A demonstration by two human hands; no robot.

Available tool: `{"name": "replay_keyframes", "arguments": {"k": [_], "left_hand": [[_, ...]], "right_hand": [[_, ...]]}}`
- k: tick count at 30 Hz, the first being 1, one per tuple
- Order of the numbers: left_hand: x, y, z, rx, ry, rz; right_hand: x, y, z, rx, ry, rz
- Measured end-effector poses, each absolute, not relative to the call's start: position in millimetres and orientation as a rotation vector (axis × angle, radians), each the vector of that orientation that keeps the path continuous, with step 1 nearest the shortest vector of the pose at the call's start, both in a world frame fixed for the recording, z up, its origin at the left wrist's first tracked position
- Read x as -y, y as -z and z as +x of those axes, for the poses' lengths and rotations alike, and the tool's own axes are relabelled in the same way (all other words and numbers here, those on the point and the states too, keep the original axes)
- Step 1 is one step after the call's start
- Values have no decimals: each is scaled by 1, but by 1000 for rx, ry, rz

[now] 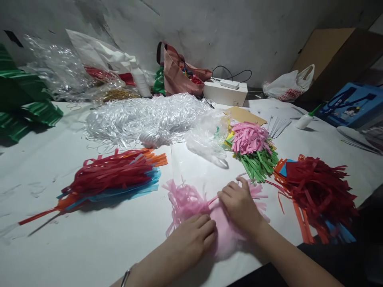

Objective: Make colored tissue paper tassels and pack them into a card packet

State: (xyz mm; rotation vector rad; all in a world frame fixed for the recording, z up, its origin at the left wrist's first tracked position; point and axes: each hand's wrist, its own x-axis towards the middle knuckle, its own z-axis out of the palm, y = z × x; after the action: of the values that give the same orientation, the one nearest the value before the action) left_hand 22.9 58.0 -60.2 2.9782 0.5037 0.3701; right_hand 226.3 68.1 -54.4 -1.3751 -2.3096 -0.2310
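Observation:
A sheet of pink tissue paper (pixel 226 231) with fringed ends (pixel 185 201) lies on the white table in front of me. My left hand (pixel 194 237) is closed, its fingers curled on the paper beside the left fringe. My right hand (pixel 241 203) bends over the right side, with fingers closed on the paper; its fingertips are partly hidden. Between the hands runs a narrow pink rolled strip. Some pink fringe shows beyond the right hand. A thin stick-like piece pokes up by the right fingers.
Red, orange and blue paper tassels lie left (pixel 110 175) and right (pixel 320 191). Pink strips (pixel 249 137) rest on green ones (pixel 259 163). Behind are a heap of white shiny ribbon (pixel 143 119), a clear plastic bag (pixel 206 135), a glue bottle (pixel 304 120) and a white box (pixel 226 93).

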Motion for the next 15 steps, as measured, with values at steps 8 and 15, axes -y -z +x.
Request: {"name": "replay_keyframes", "arguments": {"k": [8,15], "left_hand": [[-48,82,9,-1039,-443,3057],[-50,85,10,-1287,-430,2994]], "right_hand": [[-97,26,295,1706,264,-1598],[-84,16,392,1132,379,-1631]]}}
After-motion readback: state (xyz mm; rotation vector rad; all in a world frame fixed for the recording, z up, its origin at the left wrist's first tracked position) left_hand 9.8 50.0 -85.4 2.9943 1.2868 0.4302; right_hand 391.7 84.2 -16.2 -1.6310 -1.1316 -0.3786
